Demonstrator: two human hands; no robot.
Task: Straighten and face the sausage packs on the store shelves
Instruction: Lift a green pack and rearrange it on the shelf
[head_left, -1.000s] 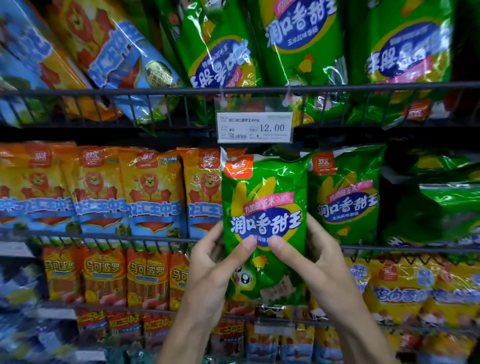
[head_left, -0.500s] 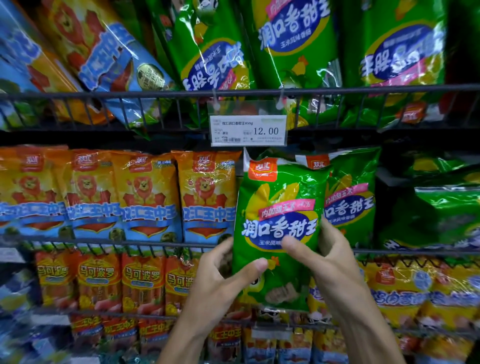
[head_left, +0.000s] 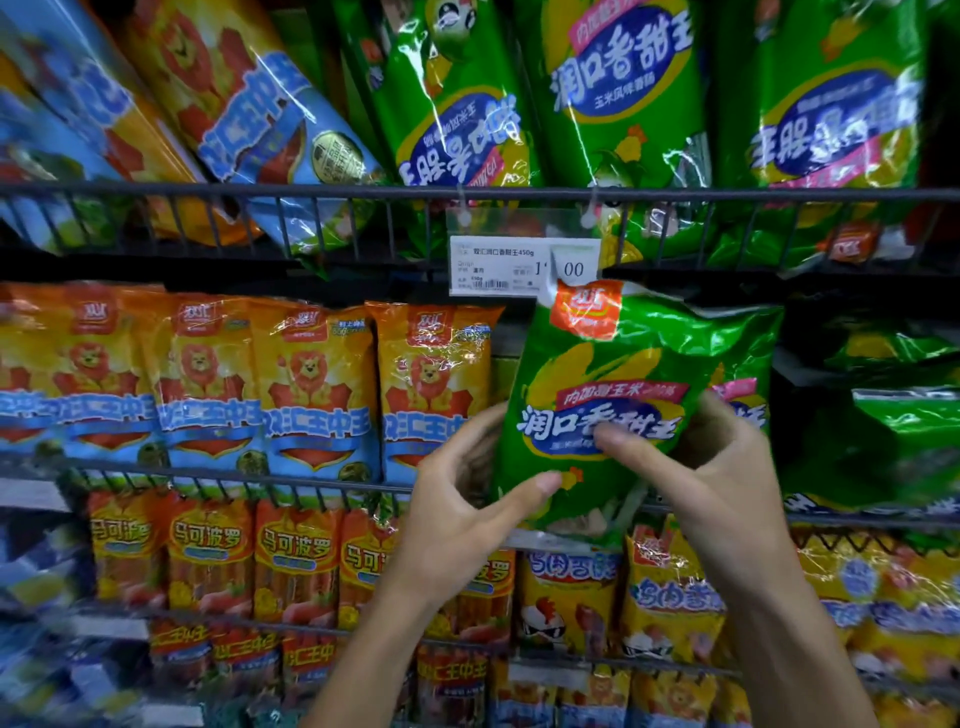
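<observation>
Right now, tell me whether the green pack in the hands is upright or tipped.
Tipped slightly. The green pack leans with its top toward the right, its red logo corner covering part of the price tag.

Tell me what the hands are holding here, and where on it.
Both hands, left and right, grip one shiny green plastic sausage pack by its lower side edges.

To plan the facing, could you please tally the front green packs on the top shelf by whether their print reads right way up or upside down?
Upside-down green packs: 2
Right-way-up green pack: 1
Total: 3
</observation>
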